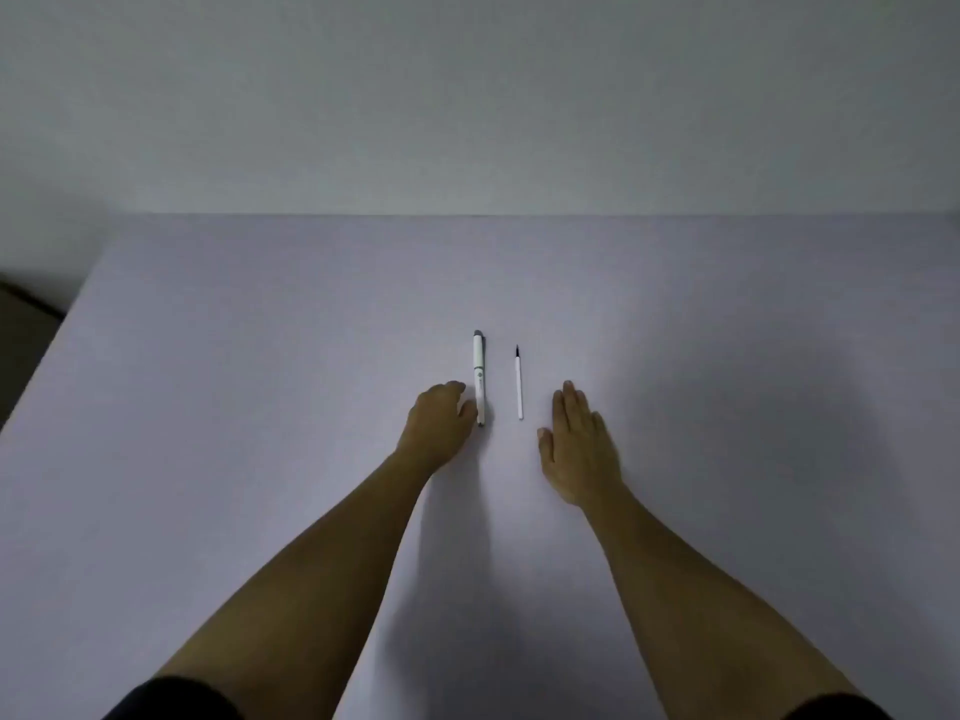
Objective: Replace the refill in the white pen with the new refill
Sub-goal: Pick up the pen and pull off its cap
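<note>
A white pen (479,374) with its cap on lies lengthwise on the pale table (260,381), near the middle. Just right of it and parallel lies the thin white refill (519,387), its dark tip pointing away from me. My left hand (439,423) rests at the pen's near end with curled fingers, thumb and fingertips touching the barrel's left side; the pen still lies flat. My right hand (579,444) lies flat, palm down, fingers extended, to the right of the refill and apart from it.
The table's far edge meets a plain grey wall (467,96). Its left edge slants toward me, with dark floor (26,330) beyond. Dark sleeves show at the bottom corners.
</note>
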The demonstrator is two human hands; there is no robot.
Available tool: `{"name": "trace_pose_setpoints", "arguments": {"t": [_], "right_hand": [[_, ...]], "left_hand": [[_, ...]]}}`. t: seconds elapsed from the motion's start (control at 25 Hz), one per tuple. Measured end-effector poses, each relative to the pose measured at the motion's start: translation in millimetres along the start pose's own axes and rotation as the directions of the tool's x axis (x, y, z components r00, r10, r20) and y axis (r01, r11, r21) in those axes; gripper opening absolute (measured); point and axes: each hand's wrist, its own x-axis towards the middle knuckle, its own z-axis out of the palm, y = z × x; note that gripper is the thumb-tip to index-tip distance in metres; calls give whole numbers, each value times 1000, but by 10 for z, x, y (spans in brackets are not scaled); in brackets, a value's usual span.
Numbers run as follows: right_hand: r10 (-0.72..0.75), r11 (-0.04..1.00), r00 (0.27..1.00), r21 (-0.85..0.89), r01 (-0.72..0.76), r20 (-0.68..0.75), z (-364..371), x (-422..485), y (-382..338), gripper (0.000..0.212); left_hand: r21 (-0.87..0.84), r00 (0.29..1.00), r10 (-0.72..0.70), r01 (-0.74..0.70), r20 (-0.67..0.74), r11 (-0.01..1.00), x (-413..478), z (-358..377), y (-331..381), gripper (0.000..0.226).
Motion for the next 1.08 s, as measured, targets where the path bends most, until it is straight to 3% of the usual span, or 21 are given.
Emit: {"name": "trace_pose_setpoints", "arguments": {"t": [0.4,0.64,0.76,0.88,1.08], "right_hand": [[5,1000,991,28,-1,-134,318,48,77,60],[-7,995,999,102,12,-44,238,69,95,60],[56,919,995,394,-17,-88,18,92,85,55],[163,650,981,760,-26,-105,-272,69,29,40],[59,535,996,844,28,-70,-527,-47,-209,18]], "left_hand": [[-66,958,-235,227,-166,972,577,324,122,22],[-102,955,-223,206,-196,973,473,226,85,18],[-96,980,-106,91,-170,991,254,38,10,19],[-61,992,41,-48,-115,997,-39,-113,-75,15],[0,951,307,-307,-37,952,-438,-163,-114,9]]}}
